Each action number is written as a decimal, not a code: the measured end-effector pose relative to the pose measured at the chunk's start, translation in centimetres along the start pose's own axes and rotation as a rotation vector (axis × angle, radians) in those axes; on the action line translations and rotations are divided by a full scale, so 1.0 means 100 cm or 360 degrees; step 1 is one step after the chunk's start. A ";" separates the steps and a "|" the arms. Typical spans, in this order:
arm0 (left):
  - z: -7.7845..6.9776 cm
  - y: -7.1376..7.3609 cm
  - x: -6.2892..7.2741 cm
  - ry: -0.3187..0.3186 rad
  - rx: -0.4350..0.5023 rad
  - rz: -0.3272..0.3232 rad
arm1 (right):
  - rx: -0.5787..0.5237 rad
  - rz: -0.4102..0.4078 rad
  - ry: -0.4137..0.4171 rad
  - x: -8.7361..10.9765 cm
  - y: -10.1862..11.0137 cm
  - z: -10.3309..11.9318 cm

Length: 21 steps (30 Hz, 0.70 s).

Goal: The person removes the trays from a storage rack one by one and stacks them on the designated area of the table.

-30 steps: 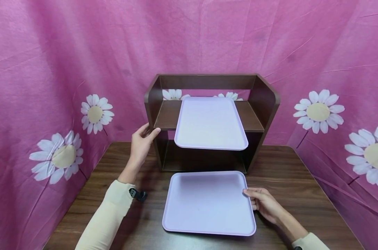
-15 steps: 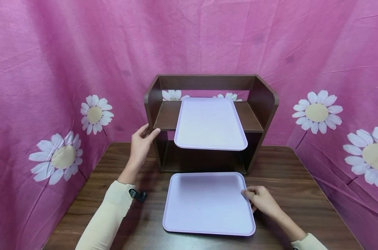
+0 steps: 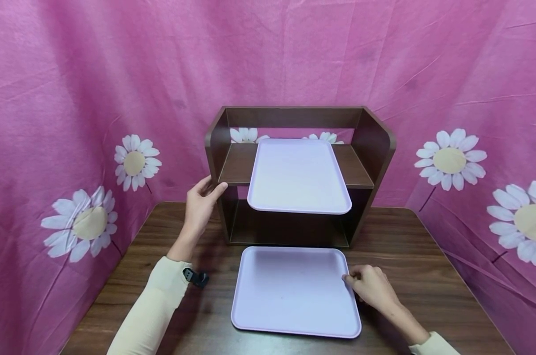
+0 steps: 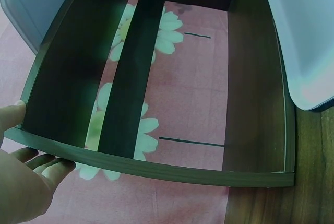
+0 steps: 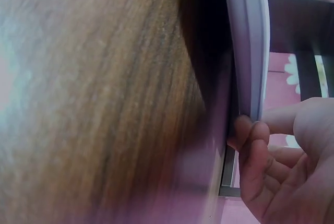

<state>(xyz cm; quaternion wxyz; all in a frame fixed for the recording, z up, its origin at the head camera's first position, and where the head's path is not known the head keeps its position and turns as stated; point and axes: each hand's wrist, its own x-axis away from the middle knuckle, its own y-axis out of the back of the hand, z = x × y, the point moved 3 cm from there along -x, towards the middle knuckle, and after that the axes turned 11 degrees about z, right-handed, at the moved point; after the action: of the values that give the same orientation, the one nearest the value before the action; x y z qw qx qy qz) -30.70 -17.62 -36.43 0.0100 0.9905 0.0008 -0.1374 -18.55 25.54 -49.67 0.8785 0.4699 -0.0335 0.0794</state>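
Note:
A dark brown two-tier desktop shelf [image 3: 294, 116] stands at the back of the table. My left hand [image 3: 199, 207] grips its left side panel, thumb on the front edge and fingertips on the outer face in the left wrist view. One lilac tray [image 3: 299, 177] lies lengthwise on the upper tier, its near end jutting past the front. In front of the shelf is a second lilac tray [image 3: 292, 301], turned sideways. My right hand [image 3: 374, 288] pinches its right rim between thumb and fingers; the right wrist view shows this tray's edge [image 5: 253, 46] above the wood, with a dark gap beneath.
The wooden table [image 3: 410, 256] extends to both sides of the shelf. A pink curtain [image 3: 294, 49] with printed daisies closes in the back and sides. The shelf's lower compartment [image 3: 290, 229] opens toward me, below the overhanging tray.
The front tray's far edge has come slightly toward me and down. My right hand moved a little nearer with it, its fingers more bent. My left hand, the shelf and upper tray stay put.

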 end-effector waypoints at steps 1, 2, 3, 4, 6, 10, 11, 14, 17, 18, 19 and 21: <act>0.000 0.000 0.000 0.0001 0.0002 0.0000 | 0.0023 -0.0003 0.0001 0.000 0.000 0.000; -0.001 0.000 0.000 0.0002 0.0004 -0.0001 | 0.0043 -0.0005 0.0002 0.000 -0.001 -0.001; -0.001 0.000 0.000 0.0004 0.0005 -0.0004 | 0.0050 -0.0003 0.0002 -0.001 -0.002 -0.001; -0.001 0.000 0.000 0.0006 0.0004 -0.0004 | 0.0052 -0.0001 0.0002 -0.001 -0.002 -0.001; -0.001 -0.001 0.001 0.0008 0.0004 -0.0006 | 0.0045 -0.0003 0.0002 -0.002 -0.004 -0.002; -0.001 -0.001 0.001 0.0009 -0.0004 -0.0011 | 0.0016 -0.0012 -0.0008 -0.002 -0.008 -0.003; -0.001 -0.001 0.001 0.0011 -0.0006 -0.0011 | 0.0011 -0.0013 -0.0014 -0.003 -0.009 -0.003; 0.000 -0.001 0.001 0.0014 -0.0006 -0.0010 | 0.0004 -0.0011 -0.0032 -0.003 -0.010 -0.004; -0.001 -0.001 0.001 0.0012 -0.0001 -0.0011 | 0.0005 -0.0009 -0.0037 -0.003 -0.010 -0.003; -0.001 -0.001 0.001 0.0010 0.0002 -0.0013 | 0.0003 -0.0009 -0.0029 -0.003 -0.010 -0.003; -0.001 -0.001 0.001 0.0011 0.0001 -0.0014 | 0.0000 -0.0007 -0.0024 -0.003 -0.010 -0.003; -0.001 -0.001 0.001 0.0011 0.0000 -0.0014 | -0.0012 0.0000 -0.0020 -0.003 -0.009 -0.002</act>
<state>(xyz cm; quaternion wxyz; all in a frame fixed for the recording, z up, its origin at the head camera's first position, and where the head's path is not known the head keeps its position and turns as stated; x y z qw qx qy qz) -30.61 -17.49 -36.40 0.0095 0.9909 0.0051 -0.1339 -18.71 25.19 -50.63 0.8800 0.4671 -0.0394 0.0763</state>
